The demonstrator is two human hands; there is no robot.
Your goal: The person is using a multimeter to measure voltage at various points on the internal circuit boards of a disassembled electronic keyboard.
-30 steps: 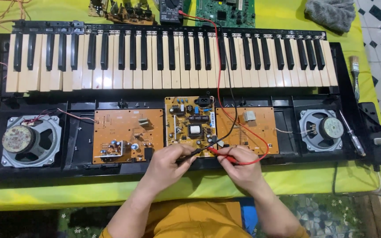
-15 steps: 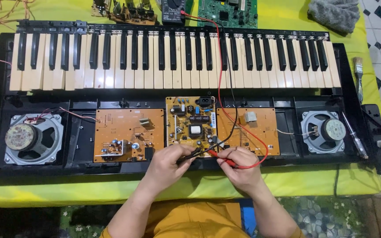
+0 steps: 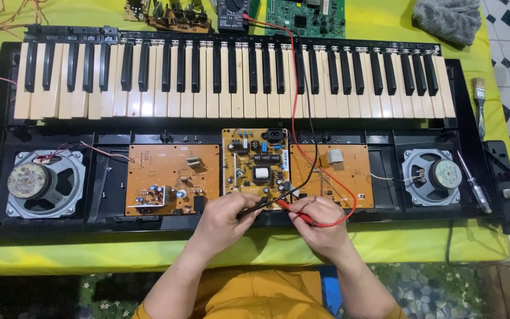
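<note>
An opened electronic keyboard [image 3: 231, 82] lies on a yellow-green cloth, its circuit boards exposed. My left hand [image 3: 222, 221] grips a black meter probe [image 3: 255, 207] whose tip touches the lower edge of the middle circuit board [image 3: 255, 168]. My right hand [image 3: 317, 224] grips a red meter probe [image 3: 293, 211], its tip close beside the black one on the same board. Red and black leads [image 3: 293, 88] run up over the keys to a multimeter [image 3: 234, 15] at the far edge.
Orange boards [image 3: 166, 177] [image 3: 337, 168] flank the middle one. Speakers sit at the left [image 3: 42, 183] and right [image 3: 432, 176]. A screwdriver [image 3: 473, 183] and a power strip [image 3: 503, 183] lie at the right. A brush [image 3: 479, 100], grey cloth [image 3: 447, 18] and loose boards [image 3: 305, 12] lie beyond.
Both hands stay at the middle board with the probes; the view has shifted slightly downward. No clear movement of the probes.
</note>
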